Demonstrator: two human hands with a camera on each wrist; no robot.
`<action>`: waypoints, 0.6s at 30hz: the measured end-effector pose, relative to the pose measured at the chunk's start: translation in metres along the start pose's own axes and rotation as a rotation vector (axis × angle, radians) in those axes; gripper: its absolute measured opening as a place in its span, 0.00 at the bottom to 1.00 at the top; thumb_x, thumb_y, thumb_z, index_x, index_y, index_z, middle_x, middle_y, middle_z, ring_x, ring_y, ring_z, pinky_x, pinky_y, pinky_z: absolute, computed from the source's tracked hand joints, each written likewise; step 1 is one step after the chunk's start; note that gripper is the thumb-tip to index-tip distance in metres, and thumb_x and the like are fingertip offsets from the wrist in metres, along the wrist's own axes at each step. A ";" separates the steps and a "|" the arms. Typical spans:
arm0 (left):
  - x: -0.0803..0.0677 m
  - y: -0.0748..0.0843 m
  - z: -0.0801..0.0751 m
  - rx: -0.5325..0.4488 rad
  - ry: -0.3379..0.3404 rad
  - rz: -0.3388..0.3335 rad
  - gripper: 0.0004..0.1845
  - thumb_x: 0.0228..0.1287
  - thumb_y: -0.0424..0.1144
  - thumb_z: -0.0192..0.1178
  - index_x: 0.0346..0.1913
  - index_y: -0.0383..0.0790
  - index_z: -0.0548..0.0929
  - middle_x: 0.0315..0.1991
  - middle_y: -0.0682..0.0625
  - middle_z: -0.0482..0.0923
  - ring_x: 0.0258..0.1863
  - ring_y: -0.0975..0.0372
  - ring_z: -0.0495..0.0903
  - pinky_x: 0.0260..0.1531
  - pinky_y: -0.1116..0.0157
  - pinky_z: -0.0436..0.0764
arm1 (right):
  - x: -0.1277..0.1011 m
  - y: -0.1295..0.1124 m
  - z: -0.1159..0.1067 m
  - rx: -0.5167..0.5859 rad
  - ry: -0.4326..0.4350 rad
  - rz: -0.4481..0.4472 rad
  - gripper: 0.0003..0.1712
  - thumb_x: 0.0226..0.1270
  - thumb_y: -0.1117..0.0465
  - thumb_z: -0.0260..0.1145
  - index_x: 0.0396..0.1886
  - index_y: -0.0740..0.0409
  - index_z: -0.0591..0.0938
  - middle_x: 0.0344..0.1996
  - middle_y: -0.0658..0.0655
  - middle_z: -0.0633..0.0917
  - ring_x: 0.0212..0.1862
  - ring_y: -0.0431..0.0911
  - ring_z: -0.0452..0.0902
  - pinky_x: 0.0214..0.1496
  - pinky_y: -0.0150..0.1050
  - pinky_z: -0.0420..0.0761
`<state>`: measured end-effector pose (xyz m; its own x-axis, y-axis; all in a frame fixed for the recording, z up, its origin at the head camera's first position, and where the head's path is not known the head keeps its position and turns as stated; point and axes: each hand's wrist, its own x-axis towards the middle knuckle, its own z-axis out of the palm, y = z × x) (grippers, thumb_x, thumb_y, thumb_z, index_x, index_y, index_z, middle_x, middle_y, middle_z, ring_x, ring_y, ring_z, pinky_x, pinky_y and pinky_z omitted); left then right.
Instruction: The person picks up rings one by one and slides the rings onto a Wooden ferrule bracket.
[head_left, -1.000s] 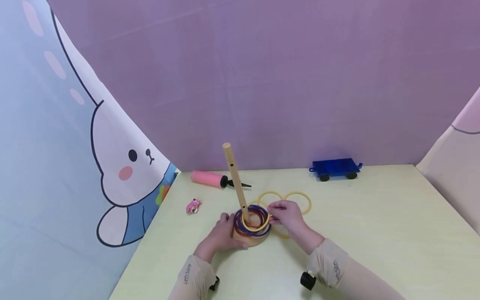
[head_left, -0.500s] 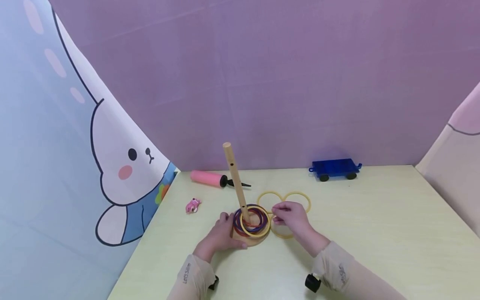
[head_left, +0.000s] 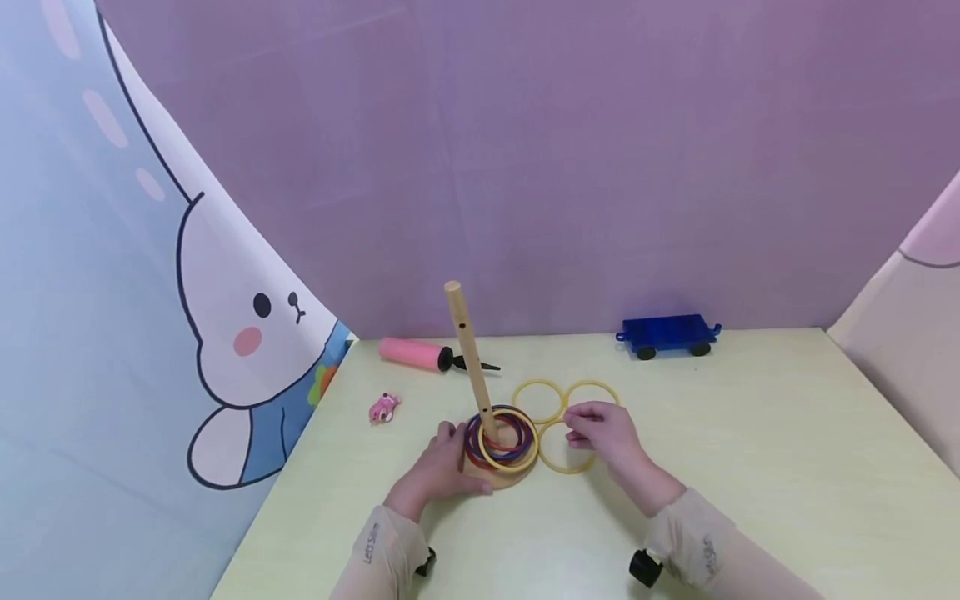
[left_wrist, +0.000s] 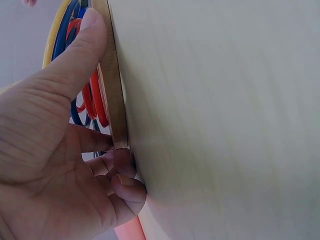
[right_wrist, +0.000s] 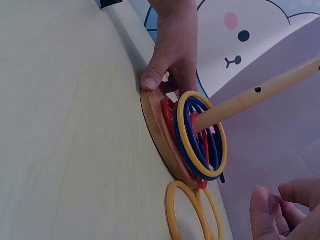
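A wooden ring-toss stand has a round base (right_wrist: 162,135) and a tilted-looking peg (head_left: 470,350). Red, blue and yellow rings lie stacked round the foot of the peg, with a yellow ring (right_wrist: 226,145) on top. My left hand (head_left: 438,468) grips the base at its left edge; in the left wrist view its thumb (left_wrist: 85,45) lies along the rim and the fingers bend at the edge. My right hand (head_left: 606,432) hovers over the yellow rings to the right of the stand. Its fingers are loosely bent, and nothing shows between them.
Three yellow rings lie on the table, including a front ring (head_left: 567,472) and a back-left ring (head_left: 537,382). Behind the stand are a pink pump (head_left: 411,353) and, farther left, a small pink figure (head_left: 385,408). A blue toy wagon (head_left: 667,334) stands near the back wall.
My right hand has let go of the yellow ring, which now lies flat on the stack round the peg. The hand has moved right over the loose rings. My left hand stays put.
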<state>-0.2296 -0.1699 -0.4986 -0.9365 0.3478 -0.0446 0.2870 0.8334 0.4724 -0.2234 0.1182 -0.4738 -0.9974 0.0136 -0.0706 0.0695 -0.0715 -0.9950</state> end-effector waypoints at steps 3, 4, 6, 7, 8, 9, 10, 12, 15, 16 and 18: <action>0.000 0.000 0.000 0.004 -0.006 -0.007 0.63 0.38 0.61 0.77 0.75 0.37 0.57 0.60 0.36 0.61 0.57 0.44 0.68 0.57 0.45 0.71 | -0.001 0.000 -0.006 -0.005 0.012 0.000 0.15 0.65 0.71 0.65 0.47 0.80 0.78 0.26 0.54 0.83 0.27 0.43 0.82 0.32 0.36 0.84; 0.001 0.000 0.000 0.006 -0.009 -0.006 0.63 0.38 0.61 0.77 0.75 0.36 0.57 0.60 0.36 0.61 0.57 0.44 0.68 0.57 0.45 0.71 | -0.001 0.001 -0.007 -0.008 0.014 0.001 0.15 0.65 0.71 0.65 0.47 0.81 0.78 0.25 0.54 0.83 0.27 0.43 0.82 0.32 0.36 0.84; 0.001 -0.001 0.001 0.001 -0.012 -0.006 0.63 0.38 0.61 0.77 0.75 0.36 0.57 0.60 0.35 0.61 0.57 0.43 0.68 0.57 0.45 0.71 | -0.002 0.002 -0.010 -0.014 0.016 0.005 0.15 0.65 0.71 0.64 0.47 0.81 0.78 0.25 0.54 0.83 0.27 0.43 0.82 0.32 0.35 0.84; 0.001 -0.001 0.001 0.001 -0.014 -0.009 0.63 0.38 0.61 0.77 0.75 0.36 0.57 0.60 0.35 0.61 0.57 0.43 0.68 0.57 0.45 0.71 | -0.003 0.002 -0.012 -0.017 0.019 0.009 0.15 0.66 0.71 0.64 0.47 0.81 0.78 0.25 0.54 0.83 0.27 0.43 0.82 0.32 0.35 0.84; 0.001 -0.001 0.001 -0.006 -0.010 -0.005 0.63 0.38 0.61 0.77 0.74 0.35 0.57 0.60 0.35 0.61 0.57 0.43 0.68 0.57 0.44 0.71 | -0.003 0.003 -0.013 -0.020 0.022 0.011 0.15 0.66 0.71 0.64 0.47 0.81 0.78 0.25 0.54 0.83 0.27 0.43 0.82 0.32 0.35 0.84; 0.000 -0.001 0.000 -0.008 -0.011 -0.005 0.63 0.38 0.60 0.78 0.74 0.35 0.57 0.60 0.35 0.61 0.57 0.43 0.68 0.57 0.44 0.71 | -0.003 0.004 -0.015 -0.023 0.025 0.013 0.15 0.66 0.71 0.64 0.47 0.81 0.78 0.26 0.54 0.83 0.27 0.44 0.82 0.32 0.35 0.84; 0.000 -0.001 0.000 -0.008 -0.010 -0.003 0.63 0.38 0.61 0.77 0.74 0.35 0.57 0.60 0.35 0.61 0.57 0.43 0.68 0.57 0.44 0.71 | -0.003 0.004 -0.016 -0.024 0.028 0.015 0.15 0.66 0.71 0.64 0.47 0.81 0.78 0.26 0.54 0.83 0.28 0.44 0.82 0.33 0.35 0.84; 0.001 -0.001 0.000 -0.010 -0.008 -0.006 0.63 0.38 0.61 0.77 0.75 0.36 0.57 0.60 0.35 0.61 0.57 0.43 0.68 0.57 0.45 0.71 | -0.003 0.004 -0.019 -0.027 0.038 0.015 0.14 0.66 0.71 0.64 0.46 0.80 0.78 0.26 0.55 0.83 0.28 0.45 0.82 0.34 0.36 0.84; 0.001 -0.002 0.000 -0.005 -0.007 -0.008 0.63 0.38 0.61 0.77 0.75 0.37 0.56 0.61 0.36 0.61 0.58 0.43 0.68 0.58 0.45 0.71 | -0.003 0.005 -0.023 -0.044 0.049 0.009 0.14 0.66 0.71 0.64 0.46 0.80 0.79 0.27 0.58 0.84 0.28 0.45 0.83 0.35 0.38 0.85; 0.002 -0.002 0.000 -0.005 -0.007 -0.009 0.63 0.38 0.61 0.77 0.75 0.37 0.56 0.61 0.36 0.61 0.58 0.43 0.67 0.58 0.46 0.71 | -0.004 0.006 -0.025 -0.049 0.052 0.007 0.14 0.66 0.71 0.64 0.46 0.80 0.79 0.28 0.59 0.84 0.28 0.46 0.83 0.35 0.38 0.85; 0.002 -0.002 0.001 -0.007 -0.008 -0.011 0.63 0.38 0.61 0.77 0.75 0.37 0.56 0.61 0.36 0.61 0.58 0.43 0.67 0.58 0.46 0.71 | -0.004 0.008 -0.027 -0.064 0.059 0.004 0.13 0.65 0.72 0.64 0.45 0.80 0.79 0.29 0.62 0.84 0.28 0.47 0.83 0.35 0.39 0.85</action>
<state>-0.2323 -0.1705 -0.5001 -0.9379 0.3423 -0.0570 0.2754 0.8341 0.4779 -0.2179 0.1444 -0.4831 -0.9944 0.0724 -0.0771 0.0767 -0.0082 -0.9970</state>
